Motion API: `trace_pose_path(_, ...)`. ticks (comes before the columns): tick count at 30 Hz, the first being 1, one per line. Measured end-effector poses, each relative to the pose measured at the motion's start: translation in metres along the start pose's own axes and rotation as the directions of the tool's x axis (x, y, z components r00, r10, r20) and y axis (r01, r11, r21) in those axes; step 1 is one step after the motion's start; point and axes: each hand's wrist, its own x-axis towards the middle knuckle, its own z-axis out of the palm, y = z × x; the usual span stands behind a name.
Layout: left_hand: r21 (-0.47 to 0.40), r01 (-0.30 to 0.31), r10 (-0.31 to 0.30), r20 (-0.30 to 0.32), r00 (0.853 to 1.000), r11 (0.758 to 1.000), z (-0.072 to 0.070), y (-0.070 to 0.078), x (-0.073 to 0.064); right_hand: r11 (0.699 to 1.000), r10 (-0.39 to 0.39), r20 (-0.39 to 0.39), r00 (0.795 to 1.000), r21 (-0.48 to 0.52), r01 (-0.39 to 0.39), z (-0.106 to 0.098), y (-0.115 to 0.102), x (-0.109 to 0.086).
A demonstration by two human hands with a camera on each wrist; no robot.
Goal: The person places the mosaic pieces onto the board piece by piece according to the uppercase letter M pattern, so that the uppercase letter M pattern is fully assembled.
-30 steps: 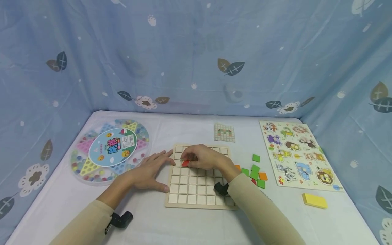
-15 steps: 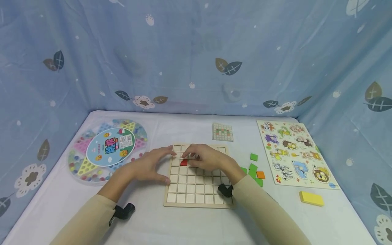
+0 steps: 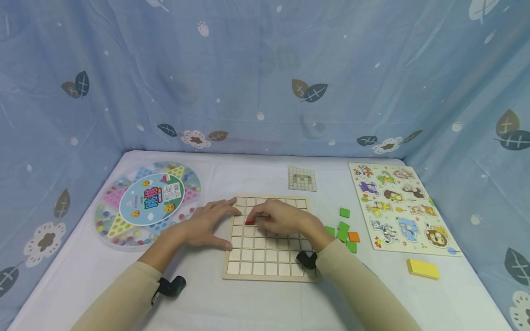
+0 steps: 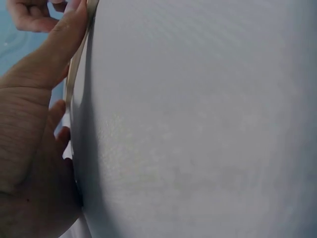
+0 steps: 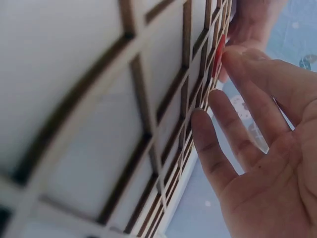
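Observation:
In the head view a wooden grid board (image 3: pixel 269 278) lies at the table's middle. My right hand (image 3: pixel 283 218) is over its upper left part, index fingertip on a small red tile (image 3: pixel 250 223) and thumb close to the tile's right side. The right wrist view has the red tile (image 5: pixel 218 57) flat on the grid at the fingertips, with the other fingers loosely extended. My left hand (image 3: pixel 207 226) rests at the board's left edge, fingers and thumb spread along it. In the left wrist view the left thumb (image 4: pixel 54 49) touches that edge.
Green tiles (image 3: pixel 337 239) and an orange tile (image 3: pixel 354 236) lie right of the board. A pattern card (image 3: pixel 302 179) is behind it. An animal puzzle (image 3: pixel 401 209) and a yellow block (image 3: pixel 423 269) sit at right, a round marble game (image 3: pixel 151 200) at left.
My right index fingertip has moved down onto the red tile, covering more of it than half a second ago. The left hand stays at the board's edge.

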Motion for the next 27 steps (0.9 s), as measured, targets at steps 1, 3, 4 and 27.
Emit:
trace_pose_path(1, -0.005, 0.001, -0.001, -0.001, 1.000, 1.000, 0.001, 0.000, 0.000, 1.000, -0.002, -0.003, 1.000, 0.008, 0.002, 0.000, 0.001, -0.002)
trace_pose_path(3, -0.013, 0.005, -0.005, 0.000, 1.000, 1.000, 0.002, -0.001, 0.000, 0.999, 0.004, -0.011, 1.000, 0.037, -0.003, -0.001, 0.001, -0.006)
trace_pose_path(4, -0.018, 0.006, -0.006, 0.000, 1.000, 1.000, 0.002, -0.001, 0.000, 0.999, 0.010, -0.016, 1.000, 0.047, -0.009, -0.001, 0.001, -0.008)
trace_pose_path(27, -0.021, 0.015, -0.015, -0.019, 1.000, 1.000, 0.005, -0.004, 0.001, 0.993, 0.097, -0.100, 0.990, 0.073, -0.090, -0.030, 0.002, -0.071)
